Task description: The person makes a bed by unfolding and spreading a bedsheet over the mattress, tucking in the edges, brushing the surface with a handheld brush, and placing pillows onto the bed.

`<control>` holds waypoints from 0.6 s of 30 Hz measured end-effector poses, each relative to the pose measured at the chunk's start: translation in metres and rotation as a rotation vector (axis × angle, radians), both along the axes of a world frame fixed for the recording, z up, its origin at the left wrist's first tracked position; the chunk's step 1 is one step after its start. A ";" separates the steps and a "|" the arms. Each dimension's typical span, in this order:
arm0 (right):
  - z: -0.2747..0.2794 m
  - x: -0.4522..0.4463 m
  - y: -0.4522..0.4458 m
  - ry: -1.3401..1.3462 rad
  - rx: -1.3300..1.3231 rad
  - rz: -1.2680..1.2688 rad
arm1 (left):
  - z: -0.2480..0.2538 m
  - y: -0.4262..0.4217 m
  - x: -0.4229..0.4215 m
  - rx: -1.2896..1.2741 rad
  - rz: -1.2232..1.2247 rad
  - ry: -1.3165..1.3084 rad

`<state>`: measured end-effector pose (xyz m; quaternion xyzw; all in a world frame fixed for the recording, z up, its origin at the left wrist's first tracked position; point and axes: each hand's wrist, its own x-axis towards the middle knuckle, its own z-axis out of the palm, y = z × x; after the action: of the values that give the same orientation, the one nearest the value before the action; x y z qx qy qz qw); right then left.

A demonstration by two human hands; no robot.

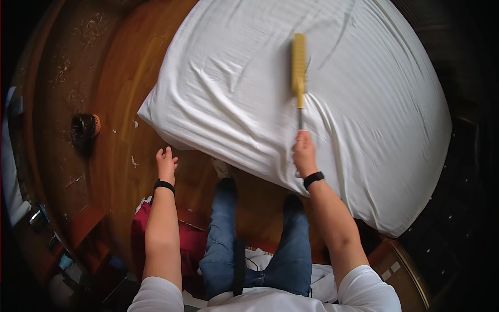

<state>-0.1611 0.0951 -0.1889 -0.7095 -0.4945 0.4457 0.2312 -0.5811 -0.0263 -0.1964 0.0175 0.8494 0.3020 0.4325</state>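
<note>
In the head view my right hand (304, 153) is wrapped round the handle of a yellow bed brush (298, 62). A thin grey shaft joins its long yellow head to the grip. The brush head is over the white sheet (234, 104) on the bed, slightly blurred; I cannot tell whether its bristles touch the cloth. Creases run across the sheet, bunched near my right hand. My left hand (166, 164) hangs in the air just off the bed's near left corner, fingers apart and holding nothing.
A waste bin (86, 129) with a dark liner stands on the wooden floor (119, 78) at the left, with small white scraps nearby. Dark red cloth (189, 244) lies beside my legs. A dark padded headboard (442, 208) borders the bed at the right, near a wooden cabinet (397, 273).
</note>
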 end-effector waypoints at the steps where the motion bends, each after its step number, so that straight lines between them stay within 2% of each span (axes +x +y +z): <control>1: 0.042 -0.076 -0.002 0.034 -0.156 0.186 | 0.002 0.007 -0.013 0.013 0.009 -0.020; 2: 0.053 -0.127 -0.006 0.022 -0.187 0.412 | 0.003 0.014 -0.026 0.023 0.008 -0.033; 4: 0.077 -0.198 -0.002 0.061 -0.352 0.671 | -0.002 0.025 -0.053 0.058 -0.013 -0.035; 7: 0.104 -0.215 0.009 0.000 -0.233 0.819 | -0.011 0.045 -0.084 0.133 0.057 -0.069; 9: 0.090 -0.187 0.015 -0.054 -0.066 0.600 | -0.012 0.060 -0.103 0.158 0.130 -0.101; 11: 0.085 -0.153 0.035 0.118 -0.218 0.119 | -0.014 0.071 -0.120 0.171 0.173 -0.143; 13: 0.084 -0.135 0.055 0.107 -0.162 -0.193 | -0.022 0.078 -0.125 0.134 -0.064 -0.230; 15: 0.065 -0.142 0.051 0.082 -0.181 -0.362 | -0.044 0.084 -0.121 0.288 -0.128 -0.160; 16: 0.049 -0.148 0.032 -0.015 -0.187 -0.183 | -0.052 0.085 -0.121 0.306 -0.133 -0.123; 17: 0.041 -0.166 0.006 -0.203 -0.063 0.160 | -0.070 0.080 -0.130 0.312 -0.208 0.072; 18: 0.070 -0.195 -0.008 -0.159 -0.242 0.361 | -0.071 0.077 -0.136 0.291 -0.154 0.204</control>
<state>-0.3560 0.0872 -0.1188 -0.6649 -0.5730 0.4787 0.0213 -0.7170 0.0505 -0.2678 0.1755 0.8324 0.3841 0.3589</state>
